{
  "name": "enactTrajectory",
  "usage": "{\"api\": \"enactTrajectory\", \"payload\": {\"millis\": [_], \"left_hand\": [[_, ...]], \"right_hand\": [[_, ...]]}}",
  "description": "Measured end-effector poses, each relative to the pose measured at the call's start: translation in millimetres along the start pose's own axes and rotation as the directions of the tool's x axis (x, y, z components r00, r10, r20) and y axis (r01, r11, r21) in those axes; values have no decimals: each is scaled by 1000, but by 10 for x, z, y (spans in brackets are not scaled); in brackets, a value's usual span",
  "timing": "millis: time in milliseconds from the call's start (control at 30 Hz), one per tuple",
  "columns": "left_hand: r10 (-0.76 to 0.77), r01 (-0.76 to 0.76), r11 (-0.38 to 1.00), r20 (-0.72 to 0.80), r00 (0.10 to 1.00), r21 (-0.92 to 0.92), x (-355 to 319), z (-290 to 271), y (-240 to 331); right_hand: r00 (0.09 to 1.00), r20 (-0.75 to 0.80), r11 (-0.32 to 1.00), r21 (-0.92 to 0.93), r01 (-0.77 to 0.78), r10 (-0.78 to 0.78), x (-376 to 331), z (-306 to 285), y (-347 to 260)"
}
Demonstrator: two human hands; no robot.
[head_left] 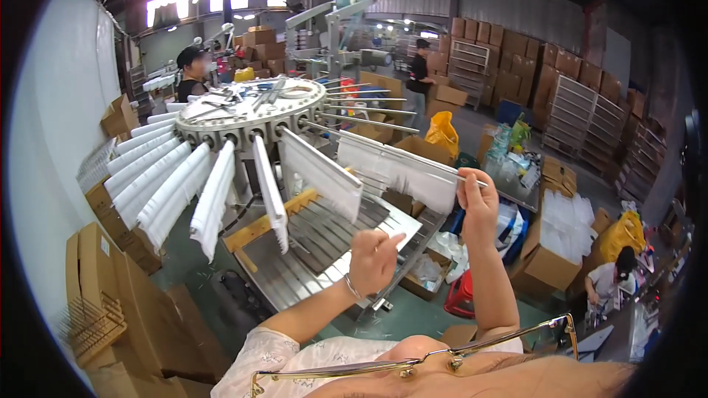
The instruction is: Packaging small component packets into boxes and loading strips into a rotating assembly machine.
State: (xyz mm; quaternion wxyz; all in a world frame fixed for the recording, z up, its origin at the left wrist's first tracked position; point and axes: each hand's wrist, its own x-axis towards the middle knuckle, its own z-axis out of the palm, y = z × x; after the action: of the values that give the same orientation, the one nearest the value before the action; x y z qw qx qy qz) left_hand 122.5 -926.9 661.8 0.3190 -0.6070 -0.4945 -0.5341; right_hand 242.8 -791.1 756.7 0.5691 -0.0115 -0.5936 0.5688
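Note:
My right hand (478,195) is closed around the outer end of a thin metal rod (413,153), pinching it between thumb and fingers. From this rod hangs a white, thin sheet-like piece (402,169), probably plastic film. My left hand (372,262) is lower and nearer the middle, its fingers curled with one digit pointing right and nothing visible in it. The rod runs out from a round metal hub (251,114) with bolts round its rim. Another white hanging stack (321,173) is just left of it. Below my hands lies a slatted metal table (324,250).
More white stacks (173,188) fan out on the hub's left, and bare rods (376,109) on its far right. A wooden notched bar (273,221) lies on the table's left. Cartons (549,262) stand at right. Several people are farther off, one at lower right (612,280).

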Motion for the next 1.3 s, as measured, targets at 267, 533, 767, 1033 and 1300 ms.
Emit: {"api": "enactTrajectory", "payload": {"millis": [267,533,767,1033,1300], "left_hand": [[-132,133,991,126,983,3,-514,-661,135],[-243,255,966,193,951,-43,-927,-962,-11],[-293,320,940,197,935,-120,-1006,-1109,-78],[-288,326,936,237,928,-137,-1102,-1197,-148],[-314,349,930,239,919,-117,-1214,-1210,-229]], "right_hand": [[998,-51,999,22,47,-45,103,487,477],[996,-91,978,207,31,-12,174,520,502],[994,-27,991,82,107,-105,279,569,649],[992,-97,984,146,100,-87,264,607,683],[978,-139,985,54,166,-157,231,620,670]]}}
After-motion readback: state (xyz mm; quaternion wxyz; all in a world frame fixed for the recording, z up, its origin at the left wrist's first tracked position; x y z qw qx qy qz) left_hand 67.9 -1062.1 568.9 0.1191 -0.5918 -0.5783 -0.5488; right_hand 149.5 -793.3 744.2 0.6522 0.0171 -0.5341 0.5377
